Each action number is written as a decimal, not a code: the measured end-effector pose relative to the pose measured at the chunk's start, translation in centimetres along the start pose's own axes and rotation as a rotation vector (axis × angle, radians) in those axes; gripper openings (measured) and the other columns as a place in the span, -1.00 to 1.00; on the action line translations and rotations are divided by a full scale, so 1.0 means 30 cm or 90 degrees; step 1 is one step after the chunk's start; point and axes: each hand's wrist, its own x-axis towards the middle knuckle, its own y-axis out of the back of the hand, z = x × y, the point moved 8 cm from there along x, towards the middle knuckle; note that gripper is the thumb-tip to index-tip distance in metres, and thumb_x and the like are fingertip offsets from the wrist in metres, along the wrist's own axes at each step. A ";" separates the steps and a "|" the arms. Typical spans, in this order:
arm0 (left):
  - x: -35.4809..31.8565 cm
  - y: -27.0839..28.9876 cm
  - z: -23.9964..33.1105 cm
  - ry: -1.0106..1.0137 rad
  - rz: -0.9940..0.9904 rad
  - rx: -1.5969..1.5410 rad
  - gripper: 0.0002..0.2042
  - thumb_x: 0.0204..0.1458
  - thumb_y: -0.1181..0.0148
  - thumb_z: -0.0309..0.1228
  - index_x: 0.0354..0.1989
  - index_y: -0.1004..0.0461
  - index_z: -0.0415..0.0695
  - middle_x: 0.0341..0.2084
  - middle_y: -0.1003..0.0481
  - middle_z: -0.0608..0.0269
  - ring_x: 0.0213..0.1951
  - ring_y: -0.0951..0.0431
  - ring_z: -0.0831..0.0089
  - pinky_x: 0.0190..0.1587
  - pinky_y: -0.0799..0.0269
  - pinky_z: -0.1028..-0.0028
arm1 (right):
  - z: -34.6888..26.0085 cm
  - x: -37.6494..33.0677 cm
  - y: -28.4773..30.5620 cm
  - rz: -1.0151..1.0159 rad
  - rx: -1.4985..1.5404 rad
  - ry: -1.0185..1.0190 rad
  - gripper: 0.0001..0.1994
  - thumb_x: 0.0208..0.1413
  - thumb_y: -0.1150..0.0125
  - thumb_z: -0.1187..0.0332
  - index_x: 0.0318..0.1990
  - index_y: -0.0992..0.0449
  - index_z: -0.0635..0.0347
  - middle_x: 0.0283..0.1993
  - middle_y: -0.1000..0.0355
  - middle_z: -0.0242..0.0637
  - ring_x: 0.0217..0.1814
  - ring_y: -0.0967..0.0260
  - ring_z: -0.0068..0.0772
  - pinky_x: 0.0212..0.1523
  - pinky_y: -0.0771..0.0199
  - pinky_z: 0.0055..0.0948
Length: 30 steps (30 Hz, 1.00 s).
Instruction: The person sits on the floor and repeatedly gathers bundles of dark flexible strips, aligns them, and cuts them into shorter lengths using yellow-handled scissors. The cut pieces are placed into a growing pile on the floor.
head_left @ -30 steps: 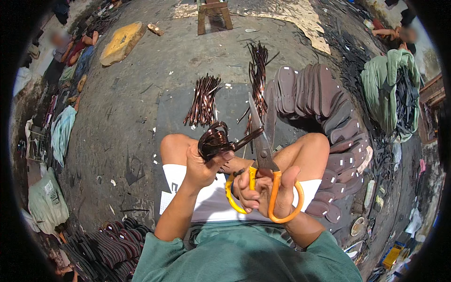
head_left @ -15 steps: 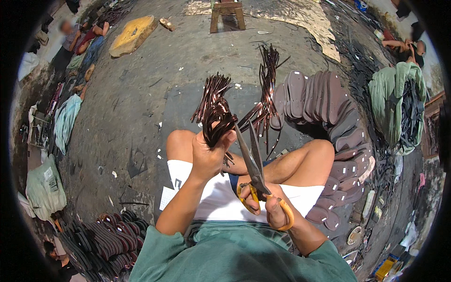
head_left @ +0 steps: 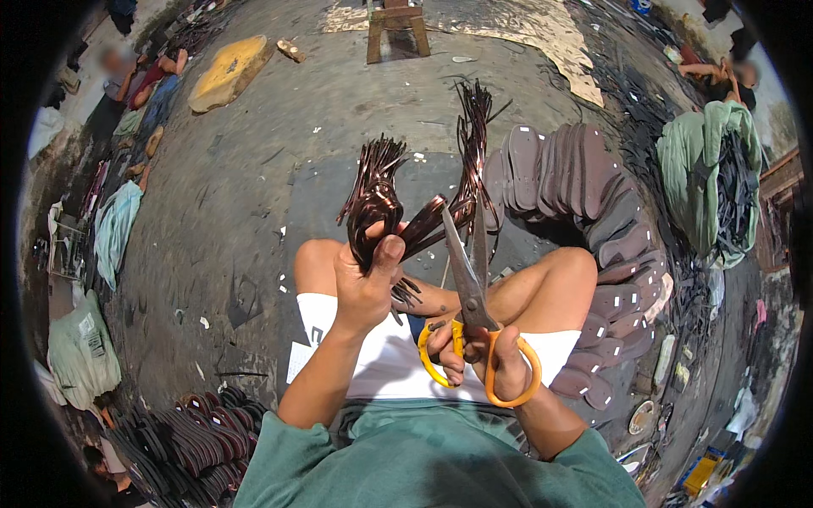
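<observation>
My left hand (head_left: 367, 279) is closed round a looped bundle of shiny dark brown strips (head_left: 375, 203), whose loose ends fan out beyond it. A folded part of the bundle sticks out to the right, toward the blades. In my right hand (head_left: 500, 364) are large scissors (head_left: 474, 296) with yellow-orange handles, fingers through one loop and thumb through the other. The blades point away from me, spread apart, just right of the bundle. Another sheaf of brown strips (head_left: 474, 144) lies on the floor beyond the blade tips.
Rows of brown sandal soles (head_left: 559, 165) curve round my right side. More dark soles (head_left: 186, 440) are stacked at lower left. A wooden stool (head_left: 398, 32) and yellow slab (head_left: 229, 72) stand ahead. A green sack of black strips (head_left: 711, 178) is at right; other people sit along both sides.
My left hand has moved slightly left with the bundle, away from the blades, and a folded end now juts rightward. The scissors have shifted a little right and their handles have spread wider.
</observation>
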 end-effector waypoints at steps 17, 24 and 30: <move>-0.016 -0.056 -0.028 0.045 -0.060 0.132 -0.73 0.13 -0.21 -0.38 -0.06 -0.48 -0.27 -0.31 -0.55 0.39 -0.38 -0.38 0.76 -0.31 -0.32 0.70 | 0.023 -0.009 0.062 0.102 0.021 -0.102 -0.12 -0.14 0.39 -0.61 -0.29 -0.23 0.18 -0.61 0.01 -0.52 -0.67 0.13 -0.67 -0.65 0.07 -0.63; 0.016 -0.006 -0.015 0.005 -0.001 0.097 -0.73 0.15 -0.19 -0.39 -0.02 -0.46 -0.23 -0.40 -0.49 0.48 -0.52 -0.22 0.83 -0.53 -0.10 0.73 | -0.027 -0.042 0.003 0.091 -0.182 -0.057 -0.08 -0.05 0.29 -0.54 -0.22 -0.34 0.38 -0.62 -0.12 -0.47 -0.65 -0.02 -0.67 -0.61 -0.05 -0.64; 0.003 -0.030 0.000 -0.015 -0.062 0.174 -0.75 0.14 -0.17 -0.47 -0.02 -0.44 -0.25 -0.39 -0.50 0.43 -0.38 -0.37 0.75 -0.31 -0.33 0.70 | -0.033 -0.032 0.001 0.023 -0.244 -0.015 -0.18 0.09 0.30 -0.44 -0.08 -0.33 0.30 -0.49 -0.13 -0.46 -0.49 -0.10 -0.62 -0.45 -0.18 -0.54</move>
